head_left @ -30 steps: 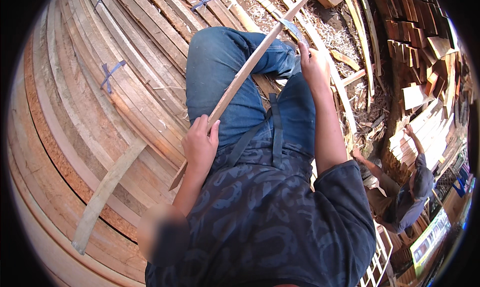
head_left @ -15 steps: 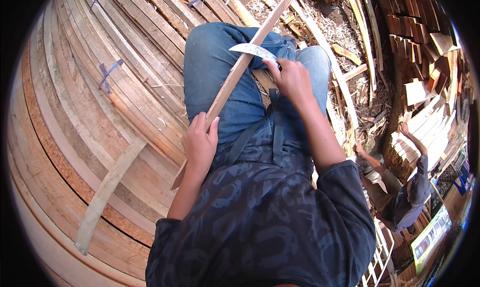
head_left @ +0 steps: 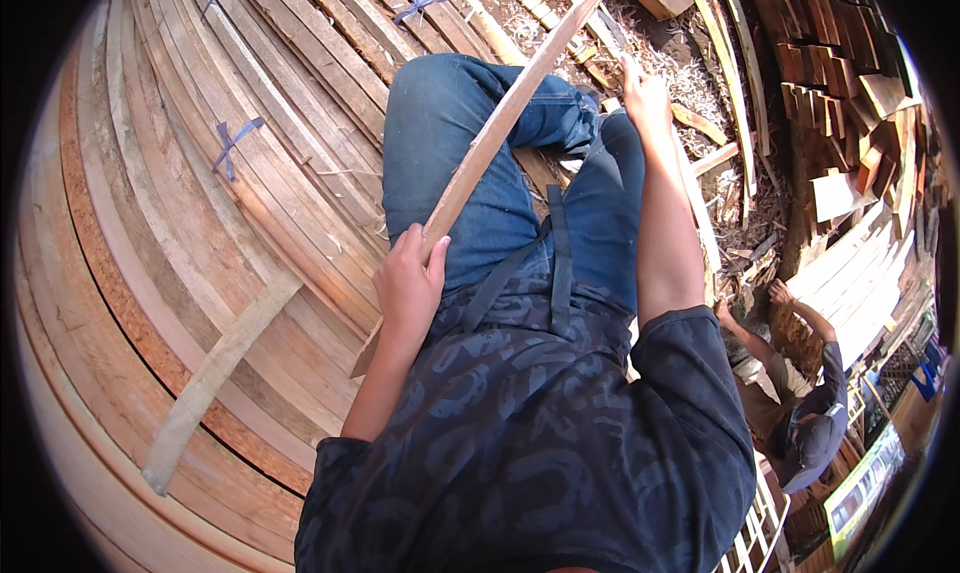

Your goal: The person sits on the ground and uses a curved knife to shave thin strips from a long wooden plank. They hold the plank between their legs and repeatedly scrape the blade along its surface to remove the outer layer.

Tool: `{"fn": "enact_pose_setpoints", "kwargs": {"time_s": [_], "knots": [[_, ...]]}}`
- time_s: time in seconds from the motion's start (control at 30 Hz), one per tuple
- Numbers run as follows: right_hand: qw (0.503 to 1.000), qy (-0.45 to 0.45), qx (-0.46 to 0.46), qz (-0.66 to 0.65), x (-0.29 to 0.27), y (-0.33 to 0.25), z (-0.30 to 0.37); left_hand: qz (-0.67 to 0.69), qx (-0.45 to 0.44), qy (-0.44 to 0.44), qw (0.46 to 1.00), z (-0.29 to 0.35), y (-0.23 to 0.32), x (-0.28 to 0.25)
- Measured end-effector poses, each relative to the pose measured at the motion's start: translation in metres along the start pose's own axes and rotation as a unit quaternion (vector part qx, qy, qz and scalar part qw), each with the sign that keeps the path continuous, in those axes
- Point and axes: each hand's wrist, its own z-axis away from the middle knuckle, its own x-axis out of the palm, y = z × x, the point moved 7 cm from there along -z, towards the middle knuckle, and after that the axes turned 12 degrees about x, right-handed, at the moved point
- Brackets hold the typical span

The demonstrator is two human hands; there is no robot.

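Note:
A long, narrow wooden strip (head_left: 490, 151) slants across my lap, from beside my left forearm up to the far edge of the view. My left hand (head_left: 408, 281) is closed around its lower part, thumb on the near side. My right hand (head_left: 648, 98) is up beyond my right knee, to the right of the strip and apart from it. Its fingers are curled around a knife whose curved blade showed half a second ago; the blade cannot be made out now.
Long boards (head_left: 150, 223) lie side by side on my left, some tied with blue strips (head_left: 235, 145). A loose slat (head_left: 215, 388) crosses them. Shavings (head_left: 690, 78) cover the ground ahead. Stacked wood pieces (head_left: 820, 63) stand at the right, where another person (head_left: 810, 413) reaches toward pale strips.
My right hand has moved up and right, away from the wooden strip, and the curved blade has gone from sight. My left hand keeps its hold on the strip.

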Motion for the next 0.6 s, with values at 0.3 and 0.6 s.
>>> {"fn": "enact_pose_setpoints", "kwargs": {"time_s": [0.3,0.6], "knots": [[0.989,-0.060,0.043,-0.128,-0.001,0.074,0.044,0.084,-0.051,0.004,0.995,0.010,-0.018,-0.002],[0.960,-0.110,-0.056,-0.253,-0.003,0.009,0.114,0.120,-0.069,0.066,0.988,0.020,-0.036,-0.015]]}}
